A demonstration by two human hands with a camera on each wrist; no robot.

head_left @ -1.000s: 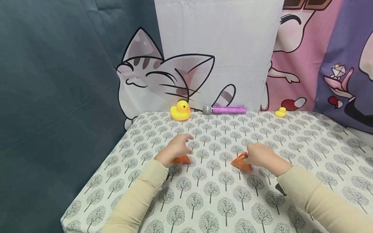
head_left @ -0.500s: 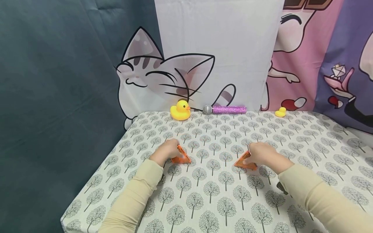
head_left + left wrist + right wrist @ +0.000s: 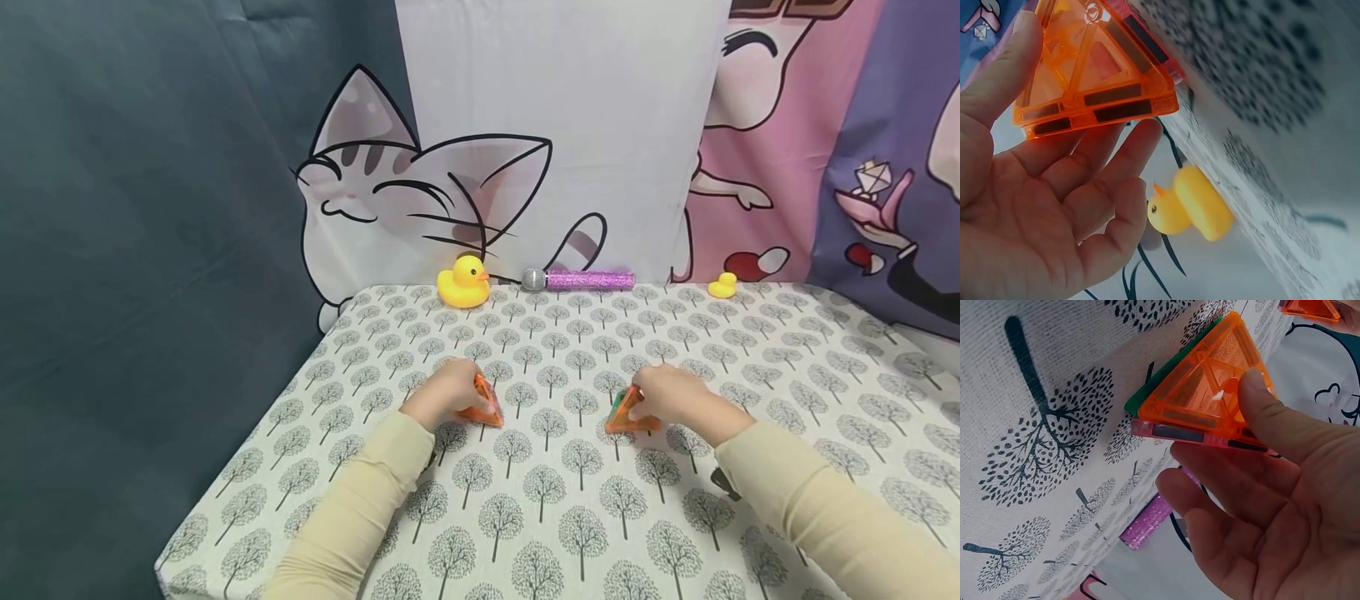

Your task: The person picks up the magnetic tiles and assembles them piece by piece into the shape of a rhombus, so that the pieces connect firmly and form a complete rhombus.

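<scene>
My left hand (image 3: 450, 390) pinches an orange see-through triangular magnetic tile piece (image 3: 1094, 69) between thumb and fingers, low over the left-middle of the table. Dark magnet strips line its edges, and a pink-red side shows behind it in the left wrist view. On the right, my right hand (image 3: 670, 392) grips a similar triangular piece, its thumb pressed on the orange tile (image 3: 1207, 394) and the fingers behind. A green tile (image 3: 1159, 382) and a pink tile (image 3: 1142, 429) edge this piece, close above the cloth. The two pieces are apart.
Along the back edge of the table stand a large yellow rubber duck (image 3: 462, 285), a purple glittery microphone (image 3: 588, 281) and a small yellow duck (image 3: 722, 287). A tree-print tablecloth (image 3: 551, 508) covers the table. Printed curtains (image 3: 622, 100) hang behind.
My left hand, spread above its orange piece one second ago, has taken hold of it and shifted slightly right. The piece in my right hand has turned, and its green side now shows.
</scene>
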